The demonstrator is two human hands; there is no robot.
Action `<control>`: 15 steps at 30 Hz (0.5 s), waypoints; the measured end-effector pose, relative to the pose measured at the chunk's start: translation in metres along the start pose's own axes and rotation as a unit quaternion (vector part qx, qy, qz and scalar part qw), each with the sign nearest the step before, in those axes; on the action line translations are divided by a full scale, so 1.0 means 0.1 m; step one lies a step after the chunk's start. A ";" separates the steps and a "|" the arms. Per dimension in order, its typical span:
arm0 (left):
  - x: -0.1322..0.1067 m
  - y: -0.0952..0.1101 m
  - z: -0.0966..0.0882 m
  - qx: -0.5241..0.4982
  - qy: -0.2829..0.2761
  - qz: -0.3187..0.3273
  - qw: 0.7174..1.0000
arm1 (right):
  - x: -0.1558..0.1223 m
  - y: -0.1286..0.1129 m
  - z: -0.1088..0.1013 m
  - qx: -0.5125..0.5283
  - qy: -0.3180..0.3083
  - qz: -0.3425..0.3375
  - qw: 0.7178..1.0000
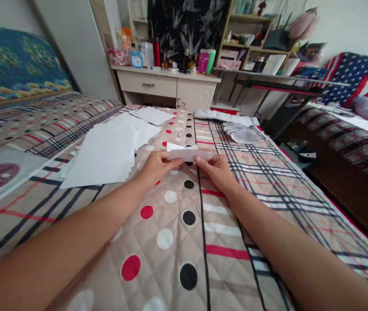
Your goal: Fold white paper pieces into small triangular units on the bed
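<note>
Both hands hold one folded sheet of white paper (190, 154) over the middle of the quilted bedspread (158, 276). My left hand (162, 166) pinches its left end, thumb on the near side. At the other end, my right hand (214, 167) grips it the same way. A second edge of the paper shows behind the front fold on the left. Beside my left hand lies a spread stack of flat white sheets (106, 155). Beyond my right hand, a row of folded white papers (225, 116) and a fanned bundle of them (240, 133) rest on the bedspread.
A dresser (148, 84) with bottles and boxes stands past the bed's far end. To its right are a shelf unit (245, 18) and a narrow metal-legged table (277, 80). A printed plastic bag (5, 175) lies at the left. Another bed (349, 134) is on the right.
</note>
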State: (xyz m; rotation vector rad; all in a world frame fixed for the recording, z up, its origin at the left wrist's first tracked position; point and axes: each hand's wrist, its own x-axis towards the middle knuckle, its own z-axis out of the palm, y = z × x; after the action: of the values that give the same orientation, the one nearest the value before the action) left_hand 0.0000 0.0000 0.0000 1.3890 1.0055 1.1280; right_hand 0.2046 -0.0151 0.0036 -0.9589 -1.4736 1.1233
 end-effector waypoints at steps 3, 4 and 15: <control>-0.01 0.01 0.00 0.033 0.022 0.041 0.998 | 0.01 0.02 0.02 0.044 0.028 -0.002 0.999; -0.01 0.01 0.00 0.046 0.026 0.051 0.997 | 0.01 0.02 0.03 0.057 0.035 0.001 0.998; 0.00 0.07 0.00 0.022 0.071 0.085 0.994 | 0.03 0.06 -0.02 0.011 0.068 0.077 0.995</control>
State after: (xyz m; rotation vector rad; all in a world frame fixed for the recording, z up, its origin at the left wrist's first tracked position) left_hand 0.0000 -0.0005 0.0072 1.4690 1.0322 1.3536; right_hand 0.2064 -0.0100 -0.0011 -1.1267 -1.2936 1.1572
